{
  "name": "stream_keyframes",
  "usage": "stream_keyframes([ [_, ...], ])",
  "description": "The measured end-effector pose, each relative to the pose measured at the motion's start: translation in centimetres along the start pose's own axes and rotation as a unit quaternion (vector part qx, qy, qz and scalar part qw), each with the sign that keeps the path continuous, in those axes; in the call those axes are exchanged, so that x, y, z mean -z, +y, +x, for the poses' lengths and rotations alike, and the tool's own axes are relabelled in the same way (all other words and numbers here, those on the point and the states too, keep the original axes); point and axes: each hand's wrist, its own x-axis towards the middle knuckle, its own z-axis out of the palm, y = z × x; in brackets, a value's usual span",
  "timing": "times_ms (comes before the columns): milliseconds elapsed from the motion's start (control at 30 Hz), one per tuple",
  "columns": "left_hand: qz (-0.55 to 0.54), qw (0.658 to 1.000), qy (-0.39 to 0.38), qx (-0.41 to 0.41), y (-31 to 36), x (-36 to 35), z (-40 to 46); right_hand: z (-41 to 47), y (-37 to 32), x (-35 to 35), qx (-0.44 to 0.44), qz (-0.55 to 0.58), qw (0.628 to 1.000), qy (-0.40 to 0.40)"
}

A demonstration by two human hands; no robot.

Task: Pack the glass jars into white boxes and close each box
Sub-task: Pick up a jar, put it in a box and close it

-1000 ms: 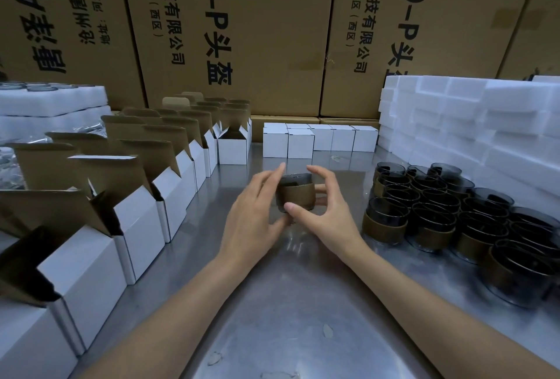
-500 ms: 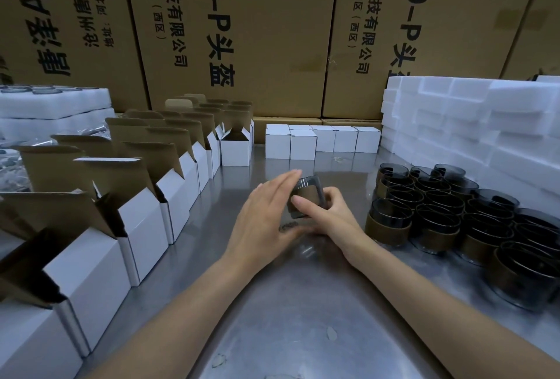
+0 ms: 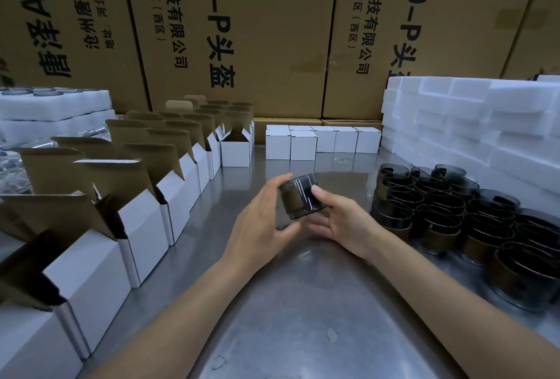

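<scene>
Above the steel surface (image 3: 303,318), centre: one dark glass jar (image 3: 298,196), now tipped on its side, raised from its lower position half a second ago; boxing likely next. Left hand (image 3: 260,221) and right hand (image 3: 339,218): fingers curled, gripping jar from both sides. Open white boxes (image 3: 145,221) left; jar stock (image 3: 448,212) right.

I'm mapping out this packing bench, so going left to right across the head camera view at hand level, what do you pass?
Row of open white boxes → left hand → held glass jar → right hand → cluster of dark glass jars.
</scene>
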Motion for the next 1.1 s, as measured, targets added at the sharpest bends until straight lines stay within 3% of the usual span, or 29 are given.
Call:
stream_keyframes([
  [133,0.041,0.998,-0.014,-0.043,0.2,0.0,0.2,0.3,0.8,-1.1,0.063,-0.011,0.991,0.117],
  [200,0.055,0.997,-0.008,-0.05,0.3,-0.1,0.3,0.2,0.9,-1.6,0.077,-0.033,0.987,0.14],
  [367,0.022,0.999,0.014,-0.043,0.1,-0.1,0.2,0.0,0.2,-1.2,0.018,-0.06,0.996,0.058],
  [500,-0.012,0.999,0.013,-0.036,-0.1,0.0,0.1,-0.4,-0.8,0.6,-0.075,0.029,0.996,-0.027],
  [600,-0.026,0.999,0.017,-0.027,-0.3,0.0,0.1,-0.7,-0.9,0.8,-0.083,0.027,0.993,-0.073],
  [700,-0.016,1.0,0.012,-0.011,-0.3,-0.1,0.2,-0.5,-0.3,0.2,-0.047,0.01,0.998,-0.048],
  [900,0.025,0.999,-0.015,-0.027,-0.2,-0.1,0.3,0.0,0.7,-0.8,0.03,0.027,0.996,0.082],
  [1000,0.032,0.999,-0.001,-0.021,-0.2,-0.1,0.3,0.0,0.8,-1.1,0.033,-0.011,0.996,0.088],
  [1100,-0.007,1.0,0.014,0.018,-0.4,-0.1,0.4,-0.2,0.4,-0.6,0.003,-0.021,0.999,0.035],
])
